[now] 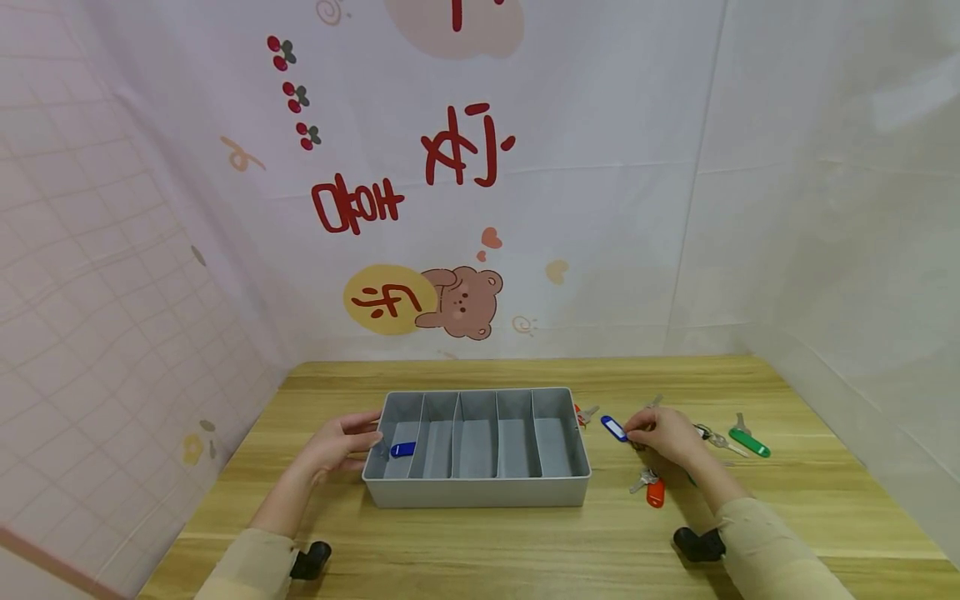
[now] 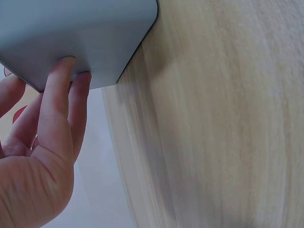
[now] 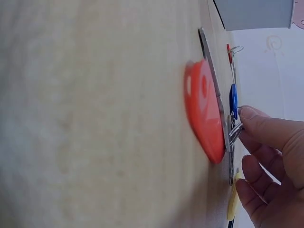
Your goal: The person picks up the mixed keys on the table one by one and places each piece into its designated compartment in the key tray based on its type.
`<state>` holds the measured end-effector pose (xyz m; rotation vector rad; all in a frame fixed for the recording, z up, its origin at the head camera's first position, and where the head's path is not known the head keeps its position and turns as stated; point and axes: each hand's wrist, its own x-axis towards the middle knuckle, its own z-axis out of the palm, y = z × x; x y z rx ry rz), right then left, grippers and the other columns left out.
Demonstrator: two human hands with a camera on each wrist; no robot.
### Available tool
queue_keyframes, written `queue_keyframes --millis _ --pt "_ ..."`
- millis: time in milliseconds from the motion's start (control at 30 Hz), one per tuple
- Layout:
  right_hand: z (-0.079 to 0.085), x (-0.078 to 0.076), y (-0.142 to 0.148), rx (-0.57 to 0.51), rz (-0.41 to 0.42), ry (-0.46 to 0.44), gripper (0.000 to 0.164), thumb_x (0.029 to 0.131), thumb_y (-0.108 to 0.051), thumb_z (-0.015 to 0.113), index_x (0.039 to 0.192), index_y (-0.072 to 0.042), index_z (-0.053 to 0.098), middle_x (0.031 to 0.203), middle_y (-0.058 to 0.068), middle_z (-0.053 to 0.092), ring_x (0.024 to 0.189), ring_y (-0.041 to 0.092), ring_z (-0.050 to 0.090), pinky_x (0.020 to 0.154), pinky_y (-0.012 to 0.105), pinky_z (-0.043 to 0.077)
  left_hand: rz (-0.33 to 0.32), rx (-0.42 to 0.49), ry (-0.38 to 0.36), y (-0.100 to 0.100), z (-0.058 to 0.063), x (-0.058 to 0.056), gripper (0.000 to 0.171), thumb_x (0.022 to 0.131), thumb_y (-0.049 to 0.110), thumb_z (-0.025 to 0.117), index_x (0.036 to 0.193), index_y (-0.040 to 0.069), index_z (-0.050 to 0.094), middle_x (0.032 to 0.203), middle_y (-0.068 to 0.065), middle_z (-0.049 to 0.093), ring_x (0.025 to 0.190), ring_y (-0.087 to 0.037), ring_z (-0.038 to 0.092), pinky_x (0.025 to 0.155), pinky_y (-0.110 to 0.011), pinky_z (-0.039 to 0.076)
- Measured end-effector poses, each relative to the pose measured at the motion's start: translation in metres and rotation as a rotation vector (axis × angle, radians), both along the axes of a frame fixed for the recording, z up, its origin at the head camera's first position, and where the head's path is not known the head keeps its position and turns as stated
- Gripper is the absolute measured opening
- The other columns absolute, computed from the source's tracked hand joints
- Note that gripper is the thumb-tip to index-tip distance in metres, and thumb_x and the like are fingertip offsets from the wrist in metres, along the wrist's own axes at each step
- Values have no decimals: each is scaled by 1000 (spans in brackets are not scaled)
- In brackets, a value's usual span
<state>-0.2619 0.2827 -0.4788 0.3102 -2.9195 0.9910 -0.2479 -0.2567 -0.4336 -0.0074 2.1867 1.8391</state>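
My left hand (image 1: 341, 442) is at the left end of a grey five-slot organizer box (image 1: 480, 492); straight fingers (image 2: 59, 104) press its outer wall in the left wrist view. A blue key tag (image 1: 402, 450) lies in the leftmost slot. On the right, my right hand (image 1: 663, 433) pinches between thumb and fingertips the metal ring of another blue key tag (image 1: 613, 428), also seen in the right wrist view as a blue tag (image 3: 233, 100) edge-on, low over the table. Its key is mostly hidden behind the hand. Nearest below is a red key tag (image 1: 656, 493) with a key.
A green key tag (image 1: 750, 442) with its key lies at the far right, with loose-looking keys (image 1: 723, 442) beside it. Another red tag (image 1: 579, 414) lies against the box's right end. A yellow tag (image 3: 233, 197) shows beneath the right hand. A printed cloth wall stands behind the table.
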Motion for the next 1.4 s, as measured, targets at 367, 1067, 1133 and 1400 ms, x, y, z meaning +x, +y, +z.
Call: queue_keyframes --millis 367,1067,1133,1400 --pt "2 -2 4 9 -9 19 5 91 -15 72 90 -13 76 78 -4 69 69 15 59 65 37 48 1 18 -11 0 -1 -1 61 95 3 64 149 -6 36 143 -32 43 106 -27 64 83 -47 57" --pt "11 -1 8 -27 -84 49 10 94 -23 71 92 -15 76 87 -1 67 74 17 54 63 34 44 -10 18 -4 -2 0 -1 63 94 5 66 149 -7 36 143 -32 44 101 -26 66 80 -44 58" --pt "11 -1 9 -35 -94 49 11 94 -24 70 93 -14 76 88 0 68 75 18 55 63 34 44 -10 15 -3 -2 0 -1 64 94 5 66 149 -7 35 142 -32 44 102 -27 66 80 -44 58" --pt "12 0 11 -65 -108 84 14 94 -25 71 96 -12 76 90 1 70 78 17 58 65 34 46 -8 20 -3 0 1 0 65 94 5 67 149 -8 36 140 -32 46 100 -27 66 78 -44 59"
